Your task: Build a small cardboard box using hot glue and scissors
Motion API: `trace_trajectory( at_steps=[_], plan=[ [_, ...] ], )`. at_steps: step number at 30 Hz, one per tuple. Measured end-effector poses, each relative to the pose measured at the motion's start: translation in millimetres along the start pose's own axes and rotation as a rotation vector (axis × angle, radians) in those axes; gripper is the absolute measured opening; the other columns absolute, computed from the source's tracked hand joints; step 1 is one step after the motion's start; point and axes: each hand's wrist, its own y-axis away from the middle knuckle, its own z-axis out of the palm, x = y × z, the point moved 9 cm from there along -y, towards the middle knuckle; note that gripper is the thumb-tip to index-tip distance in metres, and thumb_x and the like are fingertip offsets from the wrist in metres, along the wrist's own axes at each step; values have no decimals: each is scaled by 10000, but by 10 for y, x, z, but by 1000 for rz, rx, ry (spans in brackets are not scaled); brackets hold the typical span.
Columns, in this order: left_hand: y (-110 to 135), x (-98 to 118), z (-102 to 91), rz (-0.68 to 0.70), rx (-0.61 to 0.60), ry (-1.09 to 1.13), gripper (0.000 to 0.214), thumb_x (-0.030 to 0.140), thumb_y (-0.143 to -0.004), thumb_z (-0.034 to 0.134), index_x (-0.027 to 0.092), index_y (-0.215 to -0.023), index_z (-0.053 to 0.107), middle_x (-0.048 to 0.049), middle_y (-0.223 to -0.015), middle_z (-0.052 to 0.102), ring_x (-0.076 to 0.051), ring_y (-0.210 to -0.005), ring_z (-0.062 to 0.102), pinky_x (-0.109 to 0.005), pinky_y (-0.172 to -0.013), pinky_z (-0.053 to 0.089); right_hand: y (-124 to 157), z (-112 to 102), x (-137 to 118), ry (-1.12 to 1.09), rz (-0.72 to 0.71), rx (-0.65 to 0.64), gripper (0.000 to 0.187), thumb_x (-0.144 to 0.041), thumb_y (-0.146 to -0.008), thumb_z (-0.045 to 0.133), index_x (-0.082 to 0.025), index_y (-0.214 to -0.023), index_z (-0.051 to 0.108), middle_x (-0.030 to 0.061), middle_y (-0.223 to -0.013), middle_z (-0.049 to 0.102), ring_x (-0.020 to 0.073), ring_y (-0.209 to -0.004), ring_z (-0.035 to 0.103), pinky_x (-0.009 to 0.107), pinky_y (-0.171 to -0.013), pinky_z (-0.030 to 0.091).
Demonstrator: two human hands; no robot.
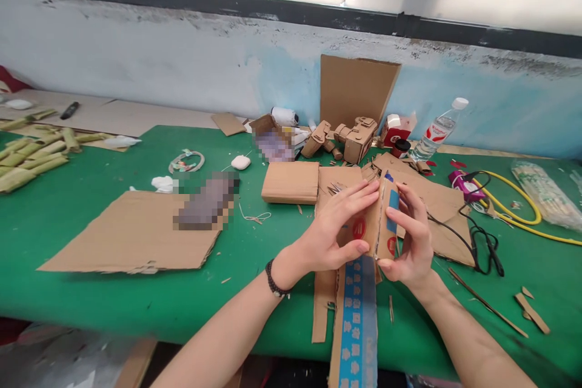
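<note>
A folded cardboard piece [384, 218] with blue tape and red printed marks is tilted up above the table between my two hands. My left hand [339, 227], a dark beaded bracelet at its wrist, presses long fingers and thumb against the piece's left face. Gripping the right side, my right hand [411, 236] has its fingers bent and its thumb at the lower corner. Beneath them, a long cardboard strip with blue printed tape [357, 327] runs past the table's front edge. A flat closed cardboard box [291, 182] lies left of my hands.
A cardboard camera model [359, 139], a water bottle [439, 130] and a red-and-white box [397, 130] stand toward the wall. A cardboard sheet [122, 236] lies left on the green table [113, 303]. Yellow cable [539, 212], black cord [493, 248] and scraps [531, 313] are at right.
</note>
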Motion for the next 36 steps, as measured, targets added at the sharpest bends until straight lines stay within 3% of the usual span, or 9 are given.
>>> trace_trajectory(
  at_steps=[5, 19, 27, 36],
  plan=[
    [13, 6, 6, 4, -51, -75, 812, 659, -1135, 612, 290, -1828, 407, -126, -1894, 446, -360, -1791, 392, -563, -1486, 340, -3, 1, -23, 20, -2, -13, 698, -709, -1023, 761, -324, -1598, 669, 178, -1804, 485, 479, -1668, 524, 752, -1234, 578],
    [28, 50, 37, 30, -48, -121, 790, 661, -1162, 540, 281, -1835, 377, -155, -1893, 440, -348, -1787, 399, -566, -1481, 340, 6, 14, -24, 9, -25, -24, 745, -702, -1002, 789, -287, -1610, 669, 211, -1807, 484, 486, -1649, 557, 736, -1225, 599],
    [30, -53, 34, -28, 17, 20, 1019, 834, -1010, 682, 302, -1824, 375, -196, -1900, 401, -442, -1784, 375, -667, -1467, 316, -8, 98, -10, -90, -9, -33, 774, -784, -1035, 686, -305, -1640, 618, 182, -1781, 508, 441, -1654, 550, 682, -1243, 599],
    [37, -50, 2, -21, -12, -9, 1099, 888, -953, 703, 328, -1835, 359, -192, -1898, 408, -439, -1757, 425, -649, -1447, 361, -12, 69, -74, -47, -52, -56, 774, -771, -1036, 675, -303, -1649, 619, 193, -1801, 474, 458, -1651, 555, 683, -1208, 623]
  ],
)
